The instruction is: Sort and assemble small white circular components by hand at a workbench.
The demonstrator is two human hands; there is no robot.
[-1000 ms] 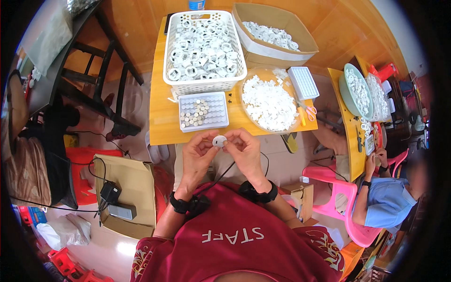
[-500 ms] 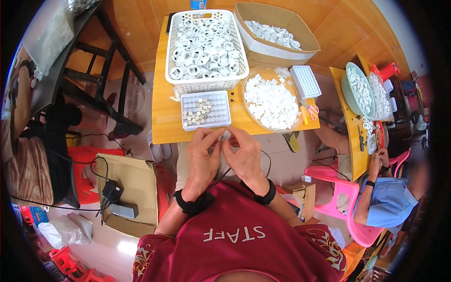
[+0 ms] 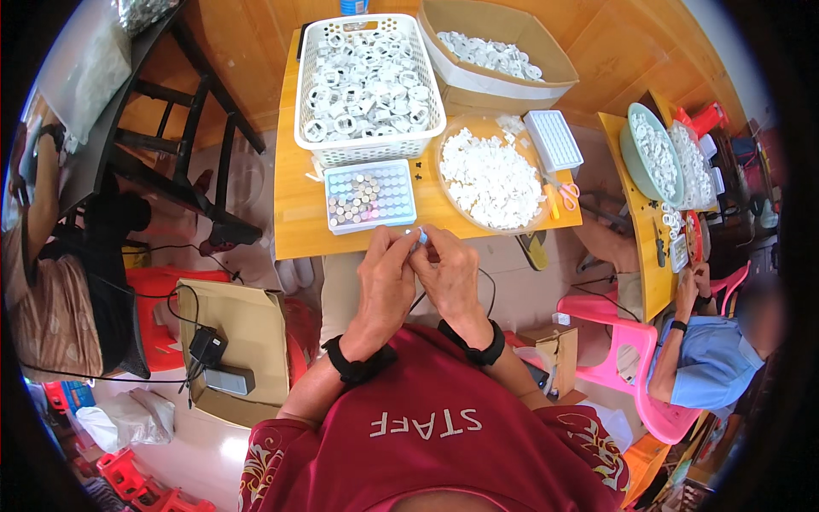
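Just past the table's near edge, my left hand (image 3: 384,282) and my right hand (image 3: 450,275) meet with fingertips pinched together. Between them is a small white plastic piece (image 3: 421,236), mostly covered by the fingers. Right beyond the fingertips lies a clear-walled tray (image 3: 368,226) with rows of round pockets. Silver button cells (image 3: 354,201) fill part of it, mainly on its left side. To the right, a round shallow tray (image 3: 445,194) holds a heap of small white plastic pieces (image 3: 490,181).
Behind the pocket tray stands a white basket (image 3: 371,155) full of round white housings, beside a cardboard box (image 3: 512,96). A white gridded tray (image 3: 559,141), pink-handled scissors (image 3: 569,196) and a yellow-handled tool (image 3: 553,200) lie right. Other people sit at both sides.
Both hands have shifted slightly, their fingertips now a little higher in view and still pinched around the small piece. The whole view has tilted slightly.
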